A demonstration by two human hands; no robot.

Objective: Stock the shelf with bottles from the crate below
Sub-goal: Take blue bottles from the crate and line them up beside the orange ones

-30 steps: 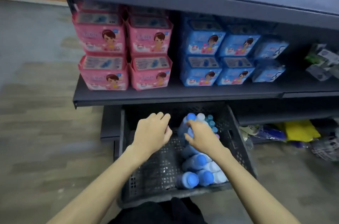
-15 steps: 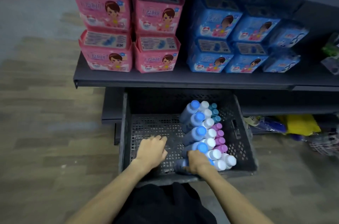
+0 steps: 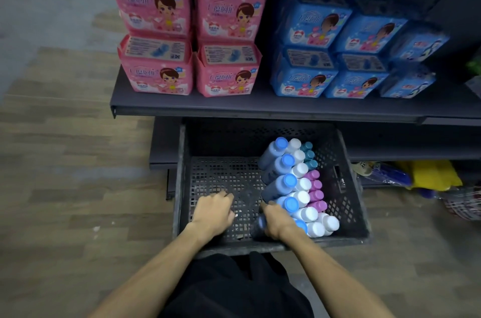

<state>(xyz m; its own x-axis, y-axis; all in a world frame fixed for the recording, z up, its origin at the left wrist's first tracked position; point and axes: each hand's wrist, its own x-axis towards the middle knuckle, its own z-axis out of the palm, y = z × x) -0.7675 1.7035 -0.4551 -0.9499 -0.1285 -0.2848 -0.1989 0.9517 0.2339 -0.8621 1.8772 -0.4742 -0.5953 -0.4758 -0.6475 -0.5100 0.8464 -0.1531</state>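
A black perforated crate sits on the floor under the dark shelf. Its right half holds several bottles in rows: blue-capped bottles, white-capped ones, teal-capped ones and pink-capped ones. My right hand is inside the crate near its front wall, closed around the blue-capped bottle nearest to me. My left hand rests on the bare mesh floor of the crate's left half, fingers curled, holding nothing.
Pink packs and blue packs are stacked on the shelf above the crate. Yellow and blue bags lie under the shelf to the right. Wood-pattern floor spreads to the left.
Both hands have dropped from the back of the crate to its front. The right hand has closed on the nearest blue-capped bottle; the view has tilted down and nearer.
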